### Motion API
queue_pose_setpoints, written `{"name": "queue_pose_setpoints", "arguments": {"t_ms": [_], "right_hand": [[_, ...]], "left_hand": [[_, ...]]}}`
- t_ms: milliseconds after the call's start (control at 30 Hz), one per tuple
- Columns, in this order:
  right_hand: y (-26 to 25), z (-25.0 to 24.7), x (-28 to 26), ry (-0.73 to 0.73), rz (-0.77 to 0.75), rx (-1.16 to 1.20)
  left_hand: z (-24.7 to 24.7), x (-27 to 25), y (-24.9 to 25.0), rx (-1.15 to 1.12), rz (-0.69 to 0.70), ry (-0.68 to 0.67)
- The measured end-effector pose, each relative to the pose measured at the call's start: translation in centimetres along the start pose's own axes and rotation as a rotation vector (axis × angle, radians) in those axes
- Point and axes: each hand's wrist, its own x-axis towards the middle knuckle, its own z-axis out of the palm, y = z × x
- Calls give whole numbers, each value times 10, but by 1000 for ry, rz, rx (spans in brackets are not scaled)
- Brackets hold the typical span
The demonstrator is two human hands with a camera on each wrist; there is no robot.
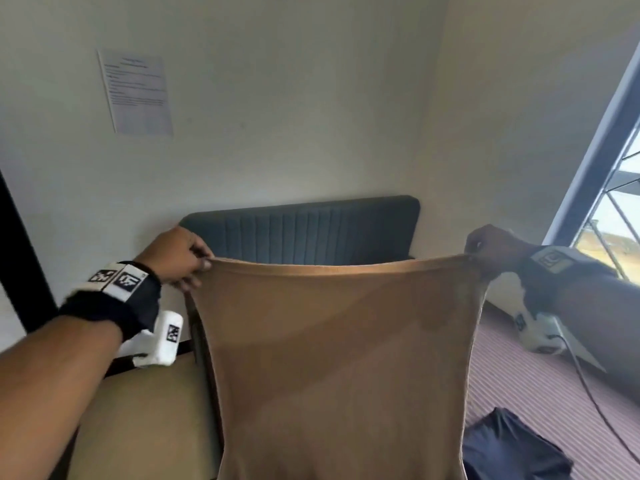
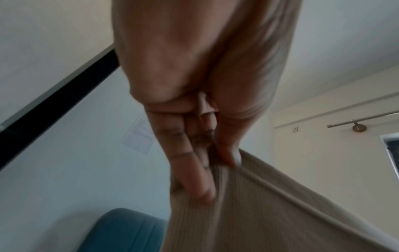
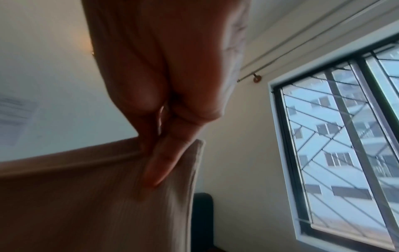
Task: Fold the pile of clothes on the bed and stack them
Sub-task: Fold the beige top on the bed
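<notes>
Tan ribbed knit is stretching taut in front of us in the head view: we are holding a tan ribbed garment [image 1: 339, 358] up by its top hem, our left hand [image 1: 176, 258] pinching one corner and our right hand [image 1: 491, 252] pinching the other, with the cloth hanging down over the striped bed cover [image 1: 540, 386] beside a dark navy garment [image 1: 512, 448] waiting below. From the left wrist view, we are gripping the hem between thumb and fingers [image 2: 194, 170], only a shallow fold of fabric caught; we judge that a sharp shake could be pulling it free. From the right wrist view, our fingers [image 3: 164, 163] are pinching the very corner, close to the edge, so that side looks likelier to be slipping. If either corner is dropping as we are lowering the cloth, the piece is probably landing crooked or bunching onto the navy garment, and the fold is coming out uneven.
</notes>
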Motion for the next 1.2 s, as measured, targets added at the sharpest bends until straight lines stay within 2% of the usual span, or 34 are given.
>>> {"name": "queue_pose_setpoints", "arguments": {"t_ms": [67,133,233,300,333,400,500,633,733,867,933,1000,1133,1200], "right_hand": [[-7,10,10,92,-6,59],[-7,14,14,200,-51,82],[9,10,-1,330,-113,112],[31,11,-21,311,-127,105],[46,15,-35,270,-134,113],[85,30,-70,175,-141,92],[152,65,-134,4,-61,5],[269,133,-221,-76,57,34],[364,198,-279,-127,166,64],[472,288,-357,-204,259,-16],[511,327,-401,-253,298,-27],[549,363,-442,-287,336,-54],[620,420,-520,-246,309,32],[653,433,-559,-224,391,52]], "left_hand": [[13,5,-2,-100,7,153],[18,-3,4,-55,88,322],[29,-48,20,42,244,517],[48,-95,27,73,389,607],[65,-122,27,95,483,599],[112,-184,21,109,658,434],[199,-274,7,114,799,70],[327,-379,-15,161,846,-475],[420,-449,-27,217,841,-777],[527,-534,-48,216,780,-1052],[572,-579,-66,203,718,-1202],[616,-629,-83,269,713,-1342],[658,-700,-91,335,746,-1530],[665,-724,-84,297,787,-1605]]}}
